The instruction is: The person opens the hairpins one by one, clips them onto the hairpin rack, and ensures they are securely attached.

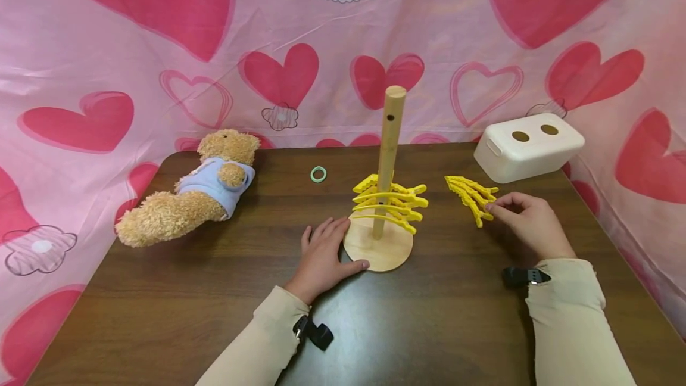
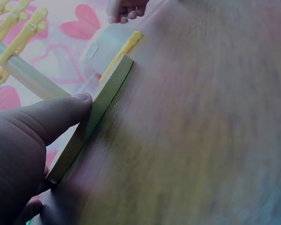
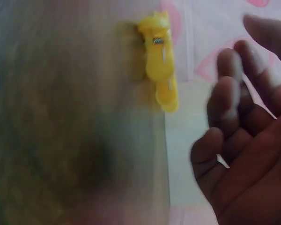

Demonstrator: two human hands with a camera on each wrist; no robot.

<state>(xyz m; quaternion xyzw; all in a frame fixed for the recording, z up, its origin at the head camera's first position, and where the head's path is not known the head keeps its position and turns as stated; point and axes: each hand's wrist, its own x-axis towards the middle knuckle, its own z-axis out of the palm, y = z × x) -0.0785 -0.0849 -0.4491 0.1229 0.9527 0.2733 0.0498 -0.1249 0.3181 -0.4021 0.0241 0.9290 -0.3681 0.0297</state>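
Observation:
My left hand (image 1: 326, 258) holds the edge of the round wooden base (image 1: 375, 255), thumb at the front and fingers at the left side. From the base rises an upright wooden pole (image 1: 390, 136). Several yellow clothespins (image 1: 393, 208) sit crosswise on the lower pole, stacked one above another. More yellow clothespins (image 1: 466, 186) lie in a group on the table. Beside that group is my right hand (image 1: 527, 225). In the right wrist view a yellow clothespin (image 3: 160, 65) shows a metal spring, and the right hand (image 3: 253, 136) stands apart from it, fingers loosely bent, holding nothing.
A teddy bear (image 1: 209, 186) in a light blue top lies at the left. Behind the left hand is a small mint-green ring (image 1: 318, 174). At the back right stands a white box (image 1: 527, 148) with two round holes. A pink heart-patterned cloth (image 1: 332, 22) hangs behind the table (image 1: 429, 326).

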